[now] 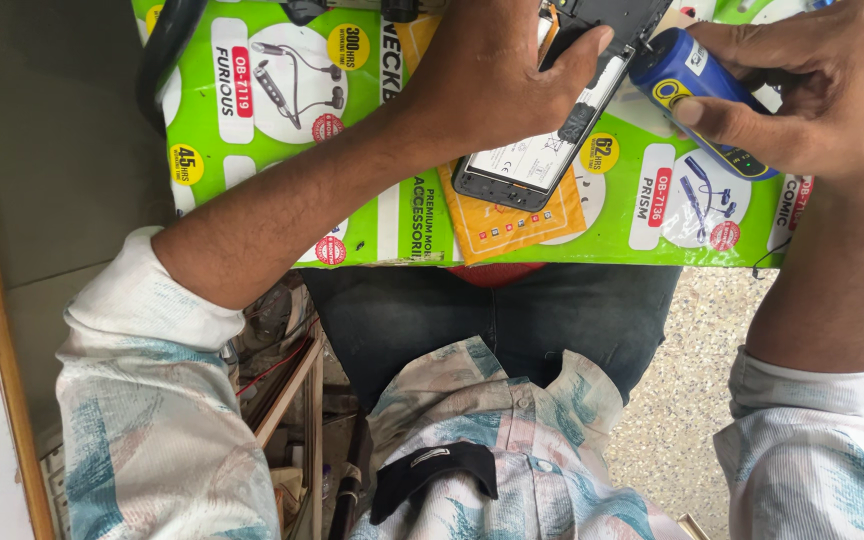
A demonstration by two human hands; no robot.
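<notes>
Nearest, a green printed sheet (652, 225) with round yellow labels and red oblong tags covers the table. On it lies an orange packet (512, 225). Above, the left hand (497, 75) grips an opened phone (542, 150); the right hand (812, 85) clasps a blue cylindrical tool (697, 80) just beside it.

green box (252, 190): glossy printed cardboard | blue tool (697, 85): smooth plastic | shirt (512, 450): cloth

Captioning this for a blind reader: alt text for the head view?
The left hand steadies an opened phone on a green printed board, while the right hand presses a blue cylindrical tool against it. An orange packet lies under the phone.
</notes>
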